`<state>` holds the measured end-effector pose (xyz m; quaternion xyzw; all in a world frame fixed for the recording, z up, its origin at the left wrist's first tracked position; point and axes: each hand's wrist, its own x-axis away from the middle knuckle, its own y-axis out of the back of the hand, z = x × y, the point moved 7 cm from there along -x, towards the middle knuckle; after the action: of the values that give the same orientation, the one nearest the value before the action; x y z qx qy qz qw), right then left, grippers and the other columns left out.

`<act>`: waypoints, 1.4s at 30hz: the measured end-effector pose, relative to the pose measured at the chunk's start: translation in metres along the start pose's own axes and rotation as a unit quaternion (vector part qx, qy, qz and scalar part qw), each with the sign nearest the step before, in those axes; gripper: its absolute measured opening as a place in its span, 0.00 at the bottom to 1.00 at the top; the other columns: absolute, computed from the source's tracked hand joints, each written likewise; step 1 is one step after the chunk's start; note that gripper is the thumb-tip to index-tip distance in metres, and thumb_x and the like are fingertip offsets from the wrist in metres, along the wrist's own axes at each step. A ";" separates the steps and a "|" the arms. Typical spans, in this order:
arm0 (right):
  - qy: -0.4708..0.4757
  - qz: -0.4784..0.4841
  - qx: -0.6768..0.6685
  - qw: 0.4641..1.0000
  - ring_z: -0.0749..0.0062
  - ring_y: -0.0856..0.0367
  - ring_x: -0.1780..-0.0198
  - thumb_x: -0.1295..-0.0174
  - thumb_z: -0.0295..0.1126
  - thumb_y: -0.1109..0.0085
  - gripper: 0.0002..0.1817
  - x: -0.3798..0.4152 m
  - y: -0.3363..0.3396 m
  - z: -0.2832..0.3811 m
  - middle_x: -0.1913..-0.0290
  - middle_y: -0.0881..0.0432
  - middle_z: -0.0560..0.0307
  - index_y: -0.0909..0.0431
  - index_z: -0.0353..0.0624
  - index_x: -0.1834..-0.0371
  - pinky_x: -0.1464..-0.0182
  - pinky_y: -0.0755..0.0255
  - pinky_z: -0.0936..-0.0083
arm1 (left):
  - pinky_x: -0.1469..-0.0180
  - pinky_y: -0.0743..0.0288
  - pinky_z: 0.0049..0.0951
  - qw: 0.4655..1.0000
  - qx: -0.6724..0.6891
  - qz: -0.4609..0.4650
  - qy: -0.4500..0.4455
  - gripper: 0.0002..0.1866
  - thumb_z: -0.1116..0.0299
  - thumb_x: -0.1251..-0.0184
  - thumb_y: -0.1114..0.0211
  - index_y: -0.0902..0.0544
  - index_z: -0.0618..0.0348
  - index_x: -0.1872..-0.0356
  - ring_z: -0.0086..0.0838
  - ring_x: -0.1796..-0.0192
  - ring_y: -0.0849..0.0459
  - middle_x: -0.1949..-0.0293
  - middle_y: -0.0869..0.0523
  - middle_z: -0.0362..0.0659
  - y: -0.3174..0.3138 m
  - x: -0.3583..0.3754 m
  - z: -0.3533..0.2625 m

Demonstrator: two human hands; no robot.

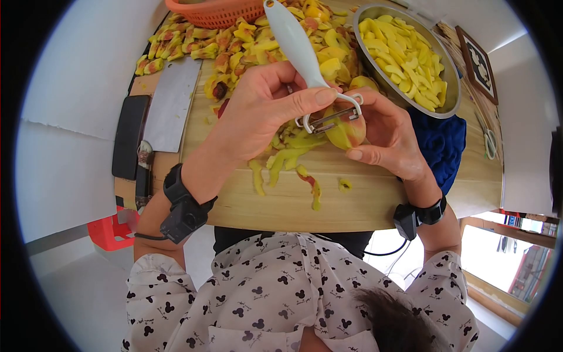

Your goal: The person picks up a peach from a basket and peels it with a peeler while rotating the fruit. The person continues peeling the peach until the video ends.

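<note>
My left hand (264, 105) is closed around a white Y-shaped peeler (296, 44), its handle pointing up and away. The peeler's metal blade lies against a partly peeled peach (346, 132), yellow-green with some red skin. Fingers of my right hand (387, 129) wrap around the far and right sides of that peach. Below both hands, strips of peel (287, 161) are scattered on the wooden board (246, 208). Just beyond them is a large heap of peelings and fruit pieces (234, 47).
A metal bowl (454, 88) of yellow slices stands back right, beside a blue cloth (437, 146). On the left lie a cleaver (170, 105) and a black phone (130, 138). An orange basket (217, 16) sits at the back; scissors (489, 144) lie far right.
</note>
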<state>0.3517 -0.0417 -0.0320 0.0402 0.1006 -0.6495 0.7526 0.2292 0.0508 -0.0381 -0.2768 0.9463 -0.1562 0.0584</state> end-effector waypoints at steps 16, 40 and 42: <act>-0.002 0.042 -0.025 0.999 0.67 0.35 0.36 0.55 0.19 0.29 0.35 0.002 -0.002 -0.003 0.41 0.32 0.56 0.31 0.39 0.40 0.31 0.42 0.66 | 0.48 0.25 0.26 0.999 -0.024 0.023 -0.001 0.13 0.70 0.36 0.37 0.22 0.65 0.54 0.25 0.54 0.18 0.56 0.16 0.44 -0.001 -0.001 -0.002; -0.015 0.073 -0.072 0.995 0.64 0.35 0.34 0.56 0.14 0.31 0.38 0.005 -0.006 -0.003 0.40 0.31 0.55 0.33 0.36 0.37 0.31 0.43 0.65 | 0.51 0.24 0.25 0.999 0.008 0.046 0.015 0.14 0.68 0.36 0.36 0.22 0.65 0.53 0.24 0.53 0.18 0.58 0.17 0.42 0.001 -0.004 0.006; -0.028 0.063 -0.102 0.992 0.64 0.35 0.34 0.56 0.14 0.31 0.38 0.006 -0.008 -0.004 0.39 0.31 0.54 0.33 0.36 0.37 0.32 0.43 0.65 | 0.53 0.24 0.24 0.999 0.010 0.043 0.012 0.14 0.68 0.37 0.35 0.22 0.64 0.53 0.24 0.55 0.18 0.58 0.17 0.42 0.000 -0.003 0.006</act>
<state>0.3447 -0.0480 -0.0365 -0.0483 0.1428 -0.5881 0.7946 0.2332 0.0513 -0.0433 -0.2331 0.9565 -0.1661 0.0560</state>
